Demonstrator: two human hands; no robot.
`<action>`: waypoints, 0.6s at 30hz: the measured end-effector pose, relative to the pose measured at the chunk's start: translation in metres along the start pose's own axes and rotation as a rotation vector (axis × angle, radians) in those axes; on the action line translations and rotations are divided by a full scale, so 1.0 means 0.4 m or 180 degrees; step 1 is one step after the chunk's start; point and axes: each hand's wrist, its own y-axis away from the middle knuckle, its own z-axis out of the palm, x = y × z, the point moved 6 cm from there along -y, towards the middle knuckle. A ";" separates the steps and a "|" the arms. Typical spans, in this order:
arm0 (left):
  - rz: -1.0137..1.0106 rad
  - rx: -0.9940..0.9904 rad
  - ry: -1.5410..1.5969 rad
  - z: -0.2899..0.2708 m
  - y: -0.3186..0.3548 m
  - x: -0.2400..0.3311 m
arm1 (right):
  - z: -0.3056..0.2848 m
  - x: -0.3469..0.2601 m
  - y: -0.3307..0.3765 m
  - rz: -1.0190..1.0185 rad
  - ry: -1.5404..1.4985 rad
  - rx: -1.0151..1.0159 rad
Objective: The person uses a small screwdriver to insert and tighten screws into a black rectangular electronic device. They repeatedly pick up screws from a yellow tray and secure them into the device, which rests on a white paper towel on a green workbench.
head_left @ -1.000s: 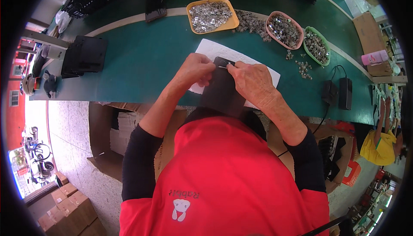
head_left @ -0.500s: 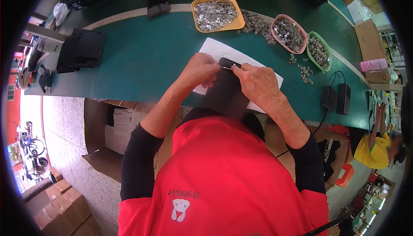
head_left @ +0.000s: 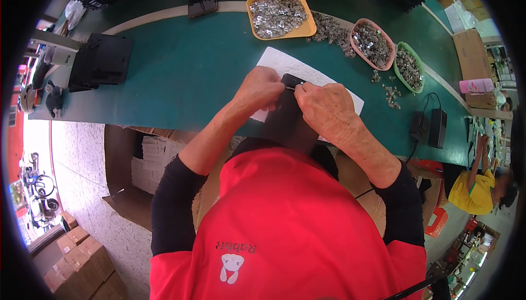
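Observation:
A flat black plastic panel [head_left: 282, 118] lies partly on a white foam sheet [head_left: 272, 55], its near end reaching toward my lap. My left hand [head_left: 258, 88] is closed, its thumb and fingers pinching at the panel's left edge near the far end. My right hand [head_left: 327, 106] is also closed, fingertips bent down at the panel's right side near the same end. Between the fingertips shows a thin light line, too small to name. Whatever the right fingers pinch is hidden under them.
A yellow tray [head_left: 313, 24], a pink basket [head_left: 392, 52] and a green basket [head_left: 421, 75] hold small metal clips. Loose clips [head_left: 334, 30] lie between them. A black power adapter [head_left: 437, 127] sits at right, stacked black panels [head_left: 109, 59] at left. An open carton [head_left: 127, 198] stands below.
My right hand has turned and drawn its fingers in, the pointing index finger now bent down with the others. My left hand stays almost in place at the panel's edge.

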 end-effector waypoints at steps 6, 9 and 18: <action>0.0005 0.0034 0.0089 0.005 -0.002 -0.011 | -0.015 0.013 -0.028 0.0041 -0.0222 -0.0138; 0.0098 0.0053 0.0172 0.004 -0.006 -0.011 | -0.033 0.033 -0.050 -0.0031 -0.0322 -0.0218; 0.0011 0.0163 0.0269 0.005 0.003 -0.012 | 0.020 0.064 -0.020 -0.0028 -0.0398 -0.0070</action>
